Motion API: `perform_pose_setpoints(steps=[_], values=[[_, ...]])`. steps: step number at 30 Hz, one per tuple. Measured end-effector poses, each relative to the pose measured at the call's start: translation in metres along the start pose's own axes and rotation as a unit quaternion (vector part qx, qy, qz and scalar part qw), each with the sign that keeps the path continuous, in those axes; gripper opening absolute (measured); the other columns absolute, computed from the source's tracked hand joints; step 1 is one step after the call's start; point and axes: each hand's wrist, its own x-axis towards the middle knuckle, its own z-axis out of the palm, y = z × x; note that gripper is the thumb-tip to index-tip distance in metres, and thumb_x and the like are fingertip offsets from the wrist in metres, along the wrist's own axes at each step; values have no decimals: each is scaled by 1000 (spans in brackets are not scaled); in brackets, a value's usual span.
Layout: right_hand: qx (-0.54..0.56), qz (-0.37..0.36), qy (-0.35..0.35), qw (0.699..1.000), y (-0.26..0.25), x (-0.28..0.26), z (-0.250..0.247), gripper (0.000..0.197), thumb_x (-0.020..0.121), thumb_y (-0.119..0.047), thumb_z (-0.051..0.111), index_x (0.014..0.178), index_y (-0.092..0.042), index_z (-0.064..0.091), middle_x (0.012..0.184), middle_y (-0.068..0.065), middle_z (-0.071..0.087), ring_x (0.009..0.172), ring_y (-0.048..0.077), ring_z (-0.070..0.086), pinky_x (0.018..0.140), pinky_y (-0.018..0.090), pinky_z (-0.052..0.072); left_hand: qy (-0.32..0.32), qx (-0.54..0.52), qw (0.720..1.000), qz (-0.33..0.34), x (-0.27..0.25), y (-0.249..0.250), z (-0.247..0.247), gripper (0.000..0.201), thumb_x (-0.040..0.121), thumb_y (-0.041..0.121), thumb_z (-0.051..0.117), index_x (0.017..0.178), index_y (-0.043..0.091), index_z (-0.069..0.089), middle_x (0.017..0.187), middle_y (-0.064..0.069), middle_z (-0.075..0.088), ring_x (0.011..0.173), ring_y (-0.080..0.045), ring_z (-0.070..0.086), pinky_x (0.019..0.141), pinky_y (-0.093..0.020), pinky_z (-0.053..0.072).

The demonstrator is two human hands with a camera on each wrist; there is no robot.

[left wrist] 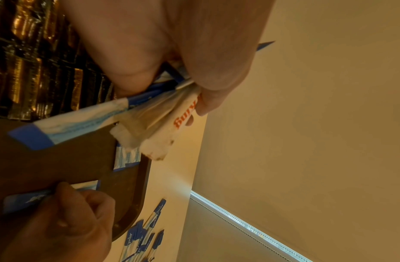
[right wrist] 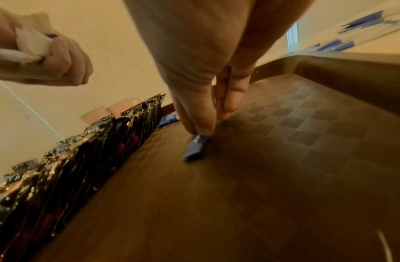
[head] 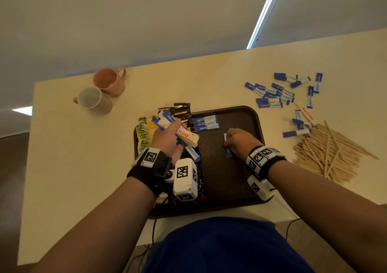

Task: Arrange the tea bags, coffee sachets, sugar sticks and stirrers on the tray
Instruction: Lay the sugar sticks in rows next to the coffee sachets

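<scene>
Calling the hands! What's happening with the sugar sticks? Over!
Left hand grips a bunch of sachets above the tray. Right hand pinches one blue sugar stick on the tray floor. Three sticks already lined up. Nothing in the way.

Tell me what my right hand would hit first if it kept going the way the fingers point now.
Probably the row of blue sugar sticks at the tray's far side. The right hand points roughly that way while pinching one sugar stick against the tray floor; depth is uncertain.
</scene>
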Motion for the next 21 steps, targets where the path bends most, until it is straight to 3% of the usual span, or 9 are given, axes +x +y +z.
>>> perform_pose_setpoints(steps=[6, 8, 10, 11, 14, 15, 18, 21], values=[[29, 41, 42, 998, -12, 15, 2, 30, 98, -32, 56, 116, -13, 69, 113, 7, 55, 110, 24, 51, 92, 35, 45, 6, 25, 1000, 14, 3, -3, -2, 6, 95, 15, 65, 89, 13, 64, 87, -4, 70, 96, -25, 66, 91, -46, 55], [48, 49, 57, 996, -21, 24, 1, 29, 98, -29, 56, 116, -10, 68, 113, 10, 58, 110, 26, 53, 93, 37, 46, 5, 34, 999, 23, 5, -4, -2, 7, 95, 16, 64, 89, 11, 64, 86, -5, 68, 91, -24, 67, 83, -39, 58], [53, 49, 64, 995, -30, 34, 0, 27, 99, -24, 54, 114, -7, 68, 110, 11, 59, 107, 29, 55, 91, 40, 48, 11, 30, 999, 29, 5, -5, -1, 11, 97, 18, 60, 98, 7, 59, 88, -4, 64, 79, -17, 65, 67, -29, 57], [53, 49, 65, 995, -34, 39, 0, 26, 99, -22, 53, 114, -7, 68, 109, 11, 59, 105, 30, 56, 90, 41, 49, 14, 30, 999, 30, 5, -6, -2, 11, 98, 18, 60, 98, 7, 59, 87, -4, 64, 77, -16, 65, 66, -29, 57], [52, 45, 67, 995, -41, 51, -2, 24, 100, -20, 51, 114, -8, 67, 108, 11, 58, 103, 29, 58, 89, 42, 51, 17, 38, 999, 29, 5, -7, -7, 21, 96, 13, 62, 75, 14, 69, 79, -5, 68, 87, -24, 66, 85, -43, 56], [53, 42, 70, 995, -42, 54, -2, 24, 100, -19, 51, 115, -8, 66, 109, 11, 58, 103, 29, 58, 89, 42, 51, 15, 35, 999, 29, 4, -7, -8, 23, 96, 12, 62, 75, 16, 69, 79, -5, 68, 88, -25, 66, 87, -46, 55], [55, 38, 75, 995, -41, 59, -4, 23, 101, -19, 51, 115, -9, 66, 111, 11, 59, 104, 29, 59, 90, 40, 50, 15, 10, 1000, 20, 2, -6, -8, 8, 98, 13, 59, 91, 13, 61, 80, -5, 65, 79, -20, 65, 74, -40, 55], [65, 39, 96, 992, -39, 60, -4, 23, 100, -18, 50, 112, -7, 66, 109, 12, 60, 102, 32, 60, 87, 39, 49, 19, 5, 1000, 16, 3, -7, -6, 8, 99, 12, 58, 91, 12, 58, 78, -5, 63, 76, -19, 64, 65, -37, 52]])
